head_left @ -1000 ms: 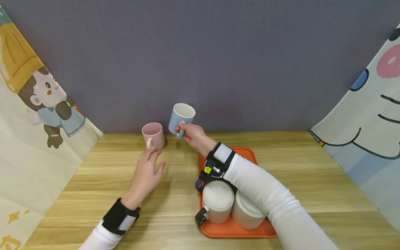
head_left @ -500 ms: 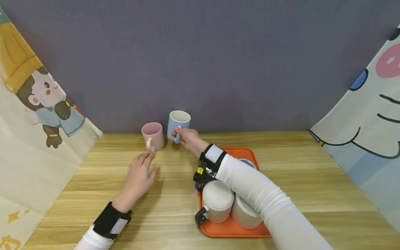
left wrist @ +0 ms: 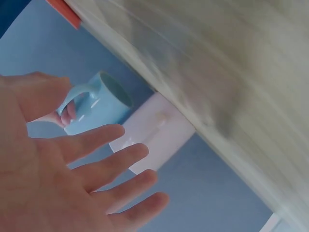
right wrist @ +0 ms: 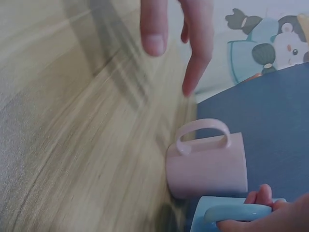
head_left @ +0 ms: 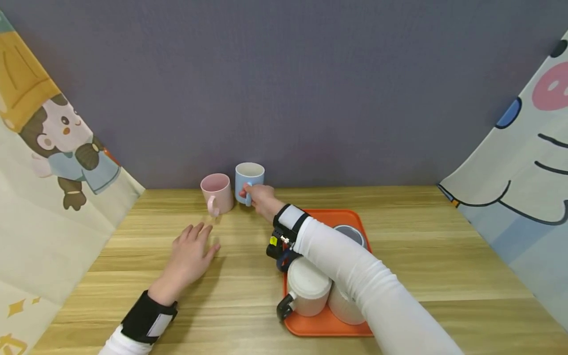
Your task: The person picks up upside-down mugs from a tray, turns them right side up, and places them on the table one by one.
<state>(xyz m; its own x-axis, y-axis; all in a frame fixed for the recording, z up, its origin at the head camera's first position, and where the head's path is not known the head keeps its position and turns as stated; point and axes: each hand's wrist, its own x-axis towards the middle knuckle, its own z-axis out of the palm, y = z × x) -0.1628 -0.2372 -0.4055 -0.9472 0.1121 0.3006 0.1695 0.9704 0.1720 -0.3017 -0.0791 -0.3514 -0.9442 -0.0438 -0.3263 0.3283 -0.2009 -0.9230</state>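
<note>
In the head view, my right hand (head_left: 262, 198) grips the handle of a light blue mug (head_left: 250, 171), white inside, held upright at the back of the table. Directly left of it, a pink mug (head_left: 218, 195) stands upright with its handle toward me. My left hand (head_left: 188, 254) hovers nearer to me than the pink mug, fingers spread and holding nothing. In the left wrist view, the open palm (left wrist: 63, 169) faces the camera, with the fingertips overlapping the pink mug (left wrist: 157, 130). The right wrist view shows fingers curled round the blue handle (right wrist: 239, 212).
Right of centre lies an orange tray (head_left: 330, 329) carrying upturned mugs, among them a pale one (head_left: 309, 283) with a black handle. My right forearm (head_left: 350, 268) crosses over the tray and hides part of it. A grey wall (head_left: 310, 98) rises behind the wooden table (head_left: 421, 256).
My right hand has lowered the blue mug, moving it left beside the pink mug and bringing it from tilted to upright. My left hand has drawn back toward me, away from the pink mug.
</note>
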